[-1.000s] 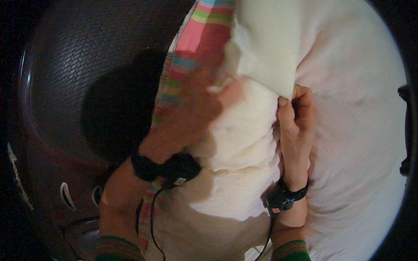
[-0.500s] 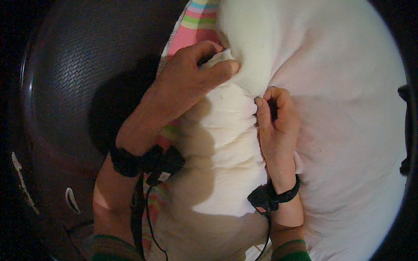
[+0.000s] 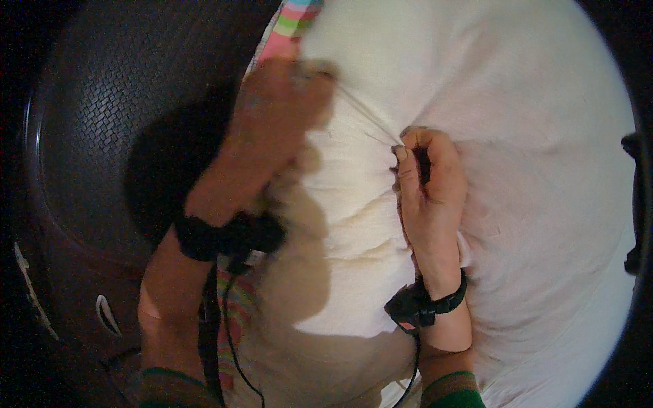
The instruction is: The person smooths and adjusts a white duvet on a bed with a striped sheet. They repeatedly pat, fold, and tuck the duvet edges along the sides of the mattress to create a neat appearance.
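Observation:
A thick, soft white padded cloth point(image 3: 530, 204), like a quilt, fills the middle and right of the view. My right hand point(image 3: 435, 180) pinches it between thumb and forefinger at a gathered, puckered edge. Smeared by motion, my left hand point(image 3: 282, 112) is closed at the upper left of the cloth. A thin, taut line, apparently a thread point(image 3: 371, 114), runs from its fingertips down to the pinch of my right hand. Whether a needle is in my left fingers cannot be made out.
Striped pink, green and blue fabric point(image 3: 292, 24) shows along the cloth's left side. Left of it is a dark seat-like surface with a woven pattern point(image 3: 115, 102). Black straps with small boxes point(image 3: 408, 309) and cables sit on both wrists.
My left hand has let go of the cloth fold and pulled slightly left, drawing the thread tight. The raised fold has flattened. My right hand has barely moved and keeps its pinch.

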